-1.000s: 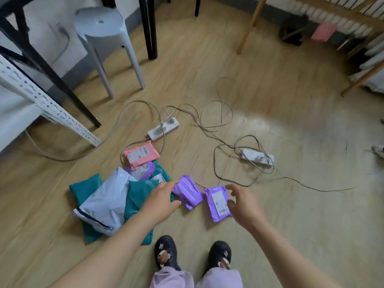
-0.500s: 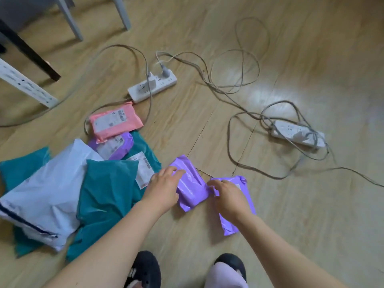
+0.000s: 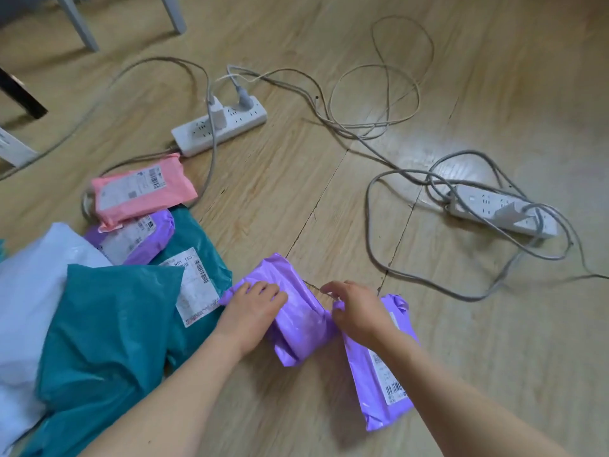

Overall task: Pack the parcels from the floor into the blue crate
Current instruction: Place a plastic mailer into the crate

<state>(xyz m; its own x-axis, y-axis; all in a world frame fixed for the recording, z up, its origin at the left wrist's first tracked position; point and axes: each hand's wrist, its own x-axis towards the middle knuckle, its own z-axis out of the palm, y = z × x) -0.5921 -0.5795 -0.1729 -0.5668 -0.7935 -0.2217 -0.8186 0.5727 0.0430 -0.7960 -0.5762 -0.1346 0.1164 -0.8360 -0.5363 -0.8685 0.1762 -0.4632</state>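
Looking straight down on a pale wood-plank floor (image 3: 494,374), glossy, with a glare patch at about 2 o'clock. All parcels lie on the floor.

Main pile is at 8–9 o'clock. A big teal parcel (image 3: 108,341) is on top, overlapping a white parcel (image 3: 29,291) at its 9 o'clock. It also overlaps a second teal parcel (image 3: 194,232), barcode label up, at its 1 o'clock. A small purple parcel (image 3: 135,239) rests on that second teal one, and a pink parcel (image 3: 141,192) overlaps the small one's 12 o'clock edge.

Centre frame, a crumpled purple parcel (image 3: 296,321) touches the pile. At its 4 o'clock lies a labelled purple parcel (image 3: 385,374), and the two meet at a corner.

Left hand (image 3: 253,308) is on the 9 o'clock end of the crumpled purple parcel. Its fingers are bent over the top in a grip, thumb hidden. Right hand (image 3: 357,311) arches over the far corner of the labelled purple parcel, fingers curled, thumb and forefinger pinching the plastic.

Room clutter:
- A white power strip (image 3: 220,127) at 11 o'clock has two plugs in and sits just beside the pink parcel's far corner.
- A second power strip (image 3: 501,216) at 2–3 o'clock is draped in grey cables (image 3: 379,103) that loop across the floor between the strips.
- Pale grey legs (image 3: 79,24) stand at the 11 o'clock corner.
- A black leg (image 3: 19,94) and a white upright (image 3: 13,150) are at the 9–10 o'clock edge.
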